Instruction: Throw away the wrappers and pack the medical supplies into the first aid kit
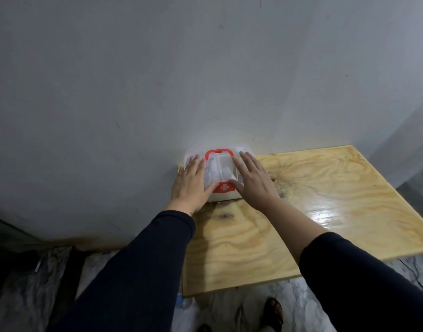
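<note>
Both hands flat on the first aid kit (220,174) — left hand (190,182), right hand (252,179), fingers (247,161) spread, pressing its lid on the tabletop (325,200).

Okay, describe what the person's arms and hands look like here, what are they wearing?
Both arms wear long, plain dark navy sleeves. The left sleeve reaches the wrist; the right sleeve sits higher, leaving the forearm bare. The left hand and right hand are bare: no gloves, and no rings or watch that I can see.
</note>
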Motion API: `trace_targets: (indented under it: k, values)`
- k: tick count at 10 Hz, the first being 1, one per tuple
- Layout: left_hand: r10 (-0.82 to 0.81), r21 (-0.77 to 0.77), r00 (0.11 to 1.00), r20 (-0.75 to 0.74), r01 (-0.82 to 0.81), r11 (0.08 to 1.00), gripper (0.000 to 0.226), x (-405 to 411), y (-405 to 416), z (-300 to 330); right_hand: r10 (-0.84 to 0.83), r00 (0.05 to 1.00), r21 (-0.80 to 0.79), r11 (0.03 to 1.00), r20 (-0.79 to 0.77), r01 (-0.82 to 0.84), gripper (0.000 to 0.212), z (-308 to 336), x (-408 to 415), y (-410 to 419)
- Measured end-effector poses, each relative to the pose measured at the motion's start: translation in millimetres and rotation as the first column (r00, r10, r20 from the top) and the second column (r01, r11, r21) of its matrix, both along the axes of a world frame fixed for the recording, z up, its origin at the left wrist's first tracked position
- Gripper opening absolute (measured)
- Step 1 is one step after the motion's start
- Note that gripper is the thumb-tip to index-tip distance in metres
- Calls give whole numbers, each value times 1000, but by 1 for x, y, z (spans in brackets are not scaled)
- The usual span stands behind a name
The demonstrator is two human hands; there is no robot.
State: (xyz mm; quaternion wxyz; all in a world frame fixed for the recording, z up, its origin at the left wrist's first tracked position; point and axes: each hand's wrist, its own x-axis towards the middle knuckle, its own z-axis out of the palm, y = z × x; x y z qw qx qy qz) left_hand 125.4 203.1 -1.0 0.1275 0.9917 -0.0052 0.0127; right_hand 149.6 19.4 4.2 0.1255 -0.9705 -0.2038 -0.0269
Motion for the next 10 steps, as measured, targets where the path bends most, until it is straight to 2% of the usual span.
trace_targets:
  k: [1, 2, 4, 6, 8, 9, 10]
  values:
    - [-16, 70, 999, -29, 18, 997, 81, 7, -2, -5, 26, 994, -141, 989, -111, -41, 75, -2, 14, 1]
    - [2, 104, 1000, -18, 0, 995, 80, 16, -4, -10, 26, 996, -200, 979, -82, -42, 78, -5, 25, 3]
    - [-1, 199, 1000, -18, 5, 980, 80, 36, -9, -6, 29, 996, -199, 979, -87, -46, 79, -6, 49, 2]
    - [10, 218, 1000, -4, -9, 976, 81, 37, -10, -8, 38, 998, -198, 979, -52, -48, 78, -12, 52, 1]
    - [-20, 221, 998, -61, 34, 975, 82, 36, -9, 7, 35, 992, -275, 959, -121, -67, 79, 7, 49, 3]
    - [-64, 53, 994, -89, 68, 996, 78, 43, 1, 27, 55, 972, -179, 979, -227, -97, 73, 39, 55, 4]
    - [-71, -113, 997, 16, 72, 991, 64, 17, 21, 29, 66, 962, -79, 993, -266, -90, 56, 79, 59, -7]
